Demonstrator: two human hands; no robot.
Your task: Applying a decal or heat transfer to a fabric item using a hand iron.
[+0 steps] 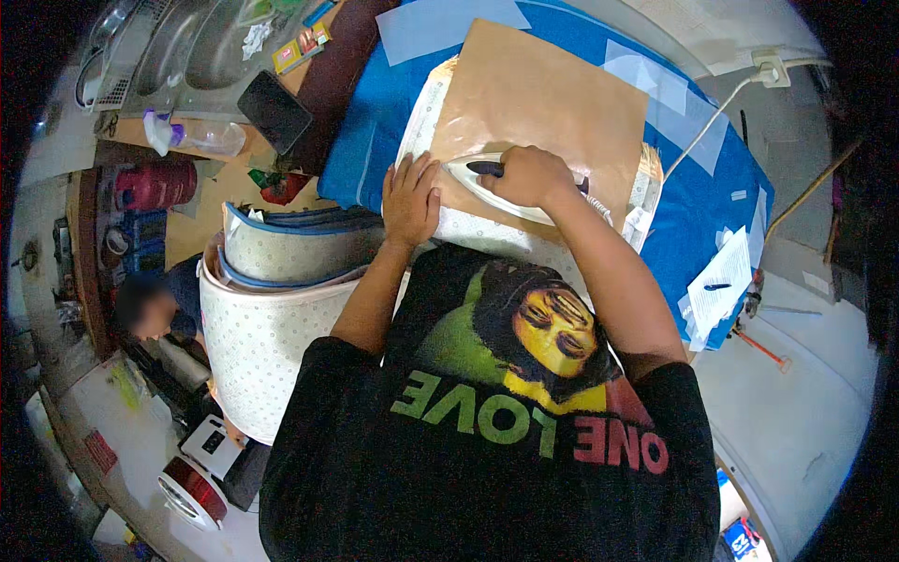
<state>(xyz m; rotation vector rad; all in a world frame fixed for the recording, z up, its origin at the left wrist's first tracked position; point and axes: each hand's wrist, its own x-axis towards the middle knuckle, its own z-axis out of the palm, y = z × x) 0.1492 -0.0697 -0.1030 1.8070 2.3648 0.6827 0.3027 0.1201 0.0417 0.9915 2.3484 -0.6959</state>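
Nearest me, the person's right hand [536, 176] is wrapped round the handle of a white iron [476, 190], down on the near part of a brown sheet [548, 89]. The left hand [410, 204] lies flat, fingers slightly parted, at the sheet's left edge, gripping nothing. Beneath is a pale patterned pad [423, 122] on the blue cloth [370, 126]. Farther off, left, there's a spray bottle [217, 139] near a sink [220, 51].
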